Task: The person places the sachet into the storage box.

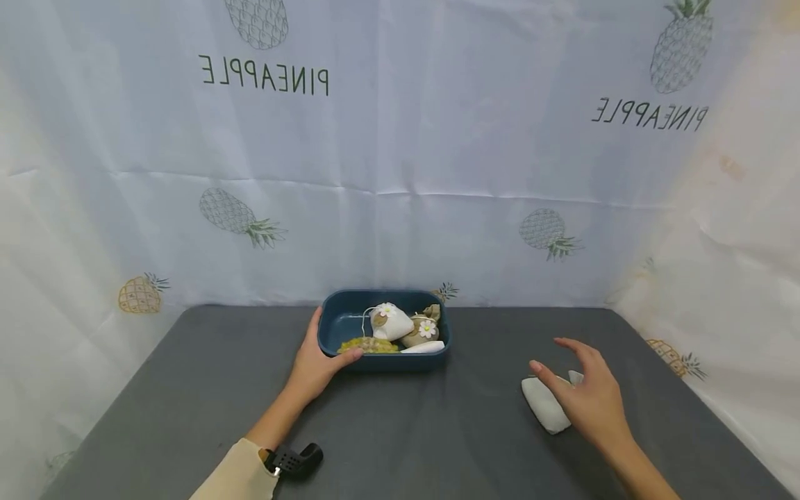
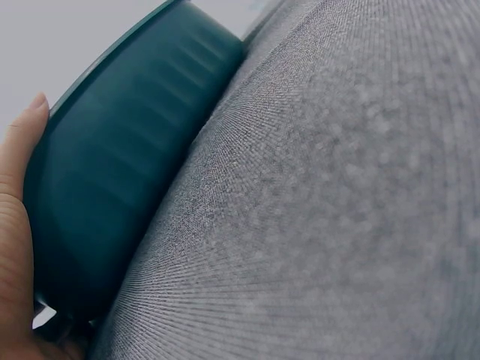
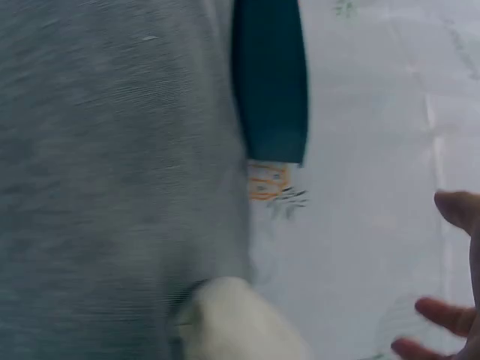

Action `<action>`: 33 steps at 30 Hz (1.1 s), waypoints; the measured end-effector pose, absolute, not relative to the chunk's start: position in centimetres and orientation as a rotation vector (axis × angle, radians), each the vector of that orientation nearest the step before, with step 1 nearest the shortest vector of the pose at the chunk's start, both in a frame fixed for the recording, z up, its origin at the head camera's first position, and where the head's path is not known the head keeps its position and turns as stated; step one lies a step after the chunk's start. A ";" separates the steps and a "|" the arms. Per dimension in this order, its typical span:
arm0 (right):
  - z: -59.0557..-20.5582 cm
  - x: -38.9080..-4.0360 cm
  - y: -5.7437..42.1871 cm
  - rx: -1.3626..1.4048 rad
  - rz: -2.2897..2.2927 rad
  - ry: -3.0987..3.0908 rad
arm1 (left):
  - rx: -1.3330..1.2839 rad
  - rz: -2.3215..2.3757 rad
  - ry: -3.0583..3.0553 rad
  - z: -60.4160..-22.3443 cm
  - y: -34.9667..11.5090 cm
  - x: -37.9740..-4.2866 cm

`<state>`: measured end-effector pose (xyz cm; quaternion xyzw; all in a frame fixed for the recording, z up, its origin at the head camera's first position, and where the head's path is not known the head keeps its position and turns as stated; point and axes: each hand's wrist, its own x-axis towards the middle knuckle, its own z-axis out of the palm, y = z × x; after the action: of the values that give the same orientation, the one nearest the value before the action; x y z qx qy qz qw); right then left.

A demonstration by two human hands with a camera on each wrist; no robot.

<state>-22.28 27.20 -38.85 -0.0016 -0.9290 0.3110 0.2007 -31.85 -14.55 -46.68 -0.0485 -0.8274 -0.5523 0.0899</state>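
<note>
At the far middle of the table sits a blue rectangular bin (image 1: 384, 362). My left hand (image 1: 312, 364) grips its left end, thumb over the front rim; the left wrist view shows the thumb (image 2: 22, 142) along the bin's wall. Inside lie a white sachet (image 1: 391, 323) with a flower, a tan sachet (image 1: 420, 333) with a flower, a yellow patterned pouch (image 1: 369, 345) and a white piece (image 1: 425, 346). On the right, my right hand (image 1: 590, 396) hovers with fingers spread over a white pouch (image 1: 546, 406), partly hiding it. The pouch (image 3: 236, 326) is blurred in the right wrist view.
A dark grey cloth (image 1: 475, 430) covers the table. Behind the bin hangs a white curtain (image 1: 437, 139) printed with pineapples, and it continues along both sides. My left wrist wears a black strap device (image 1: 294, 460).
</note>
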 end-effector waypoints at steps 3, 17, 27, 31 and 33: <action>-39.8 -22.6 27.6 -0.081 0.867 -2.653 | -0.136 -1.629 -2.475 -46.7 -14.5 -31.7; -43.7 -24.3 28.4 -0.240 0.752 -2.842 | -0.115 -1.605 -2.506 -46.5 -14.6 -31.8; -46.0 -24.8 28.9 -0.072 0.537 -2.708 | -0.115 -1.602 -2.510 -46.5 -14.6 -31.7; -46.1 -24.9 29.0 0.004 0.514 -2.685 | -0.108 -1.592 -2.524 -46.4 -14.6 -31.7; -46.2 -25.0 28.9 0.032 0.515 -2.668 | -0.107 -1.594 -2.524 -46.4 -14.6 -31.7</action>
<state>-24.95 28.94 -46.21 0.0114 -0.9598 0.1852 0.2107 -31.69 -14.60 -46.37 -0.0358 -0.8425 -0.5319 0.0772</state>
